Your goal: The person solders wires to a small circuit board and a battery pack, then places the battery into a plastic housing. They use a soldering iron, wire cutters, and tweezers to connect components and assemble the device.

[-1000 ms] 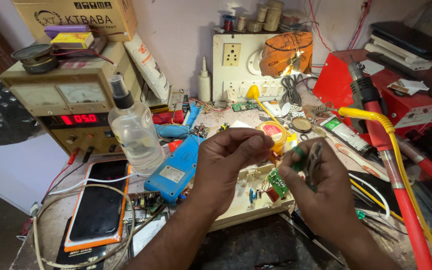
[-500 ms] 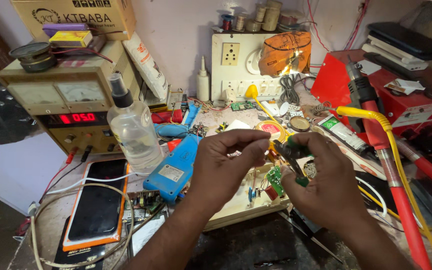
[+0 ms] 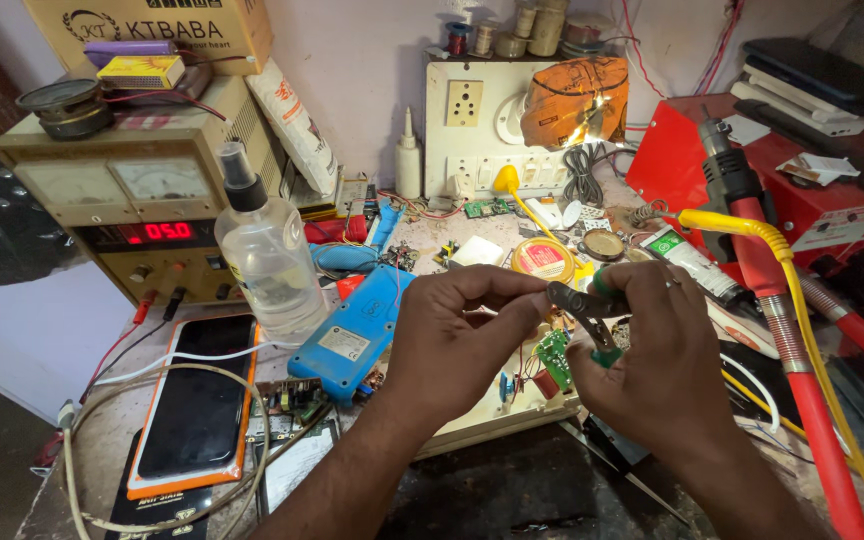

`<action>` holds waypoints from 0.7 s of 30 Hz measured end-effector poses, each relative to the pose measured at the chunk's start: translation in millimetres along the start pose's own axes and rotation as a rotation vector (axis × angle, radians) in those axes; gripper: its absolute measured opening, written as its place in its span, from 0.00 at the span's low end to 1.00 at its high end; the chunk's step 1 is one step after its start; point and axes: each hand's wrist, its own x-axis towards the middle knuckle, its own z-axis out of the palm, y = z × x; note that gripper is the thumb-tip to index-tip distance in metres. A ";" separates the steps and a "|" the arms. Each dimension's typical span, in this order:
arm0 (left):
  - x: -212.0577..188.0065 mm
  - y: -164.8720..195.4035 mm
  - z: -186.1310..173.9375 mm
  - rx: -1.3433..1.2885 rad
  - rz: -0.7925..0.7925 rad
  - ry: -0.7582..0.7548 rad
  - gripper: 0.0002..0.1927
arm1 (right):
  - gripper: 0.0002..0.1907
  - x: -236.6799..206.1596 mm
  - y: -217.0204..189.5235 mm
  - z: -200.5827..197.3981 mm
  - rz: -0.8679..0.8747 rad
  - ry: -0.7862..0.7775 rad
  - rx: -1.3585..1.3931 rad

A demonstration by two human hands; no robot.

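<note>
- Our right hand (image 3: 652, 350) grips green-handled cutters (image 3: 584, 318), fingers wrapped round the handles; the tool's long axis points left, towards our left fingertips
- Our left hand (image 3: 452, 335) has its fingertips pressed together just beside the cutter tip; we cannot tell what they pinch
- A small green circuit board (image 3: 553, 352) lies just below both sets of fingers

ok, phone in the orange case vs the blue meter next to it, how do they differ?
The phone lies flat near the table's front edge, dark screen up, with white cable looped over it. The blue meter is narrower, lies slanted, and shows a pale label instead of a screen. The phone is well clear of both hands; the meter lies right beside the left hand. Both rest on the cluttered bench, untouched.
</note>
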 end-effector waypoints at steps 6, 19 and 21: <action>-0.5 0.4 -1.3 -0.011 0.010 -0.001 0.09 | 0.32 2.3 0.8 -1.9 -0.076 0.008 -0.036; -3.6 4.0 1.3 0.096 0.108 0.010 0.08 | 0.31 0.4 4.9 -3.2 -0.050 0.006 -0.065; -4.0 4.8 1.5 0.110 0.137 0.014 0.07 | 0.31 0.4 4.7 -2.5 -0.028 -0.006 -0.060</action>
